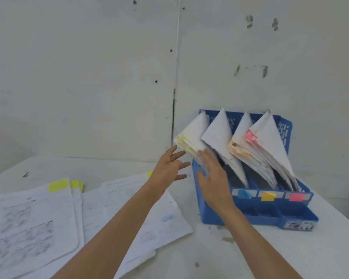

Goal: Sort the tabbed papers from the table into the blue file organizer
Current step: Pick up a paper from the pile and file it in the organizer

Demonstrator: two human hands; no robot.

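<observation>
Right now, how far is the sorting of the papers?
Well along: all four slots of the blue file organizer hold papers. In hand: the right hand and left hand are open beside the yellow-tabbed stack in the leftmost slot. Left: the yellow-tabbed papers on the table.

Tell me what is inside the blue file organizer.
The blue file organizer holds four leaning bundles of papers, some with yellow, orange or pink tabs. The right hand hides the leftmost compartment's front label and part of that bundle.
</observation>
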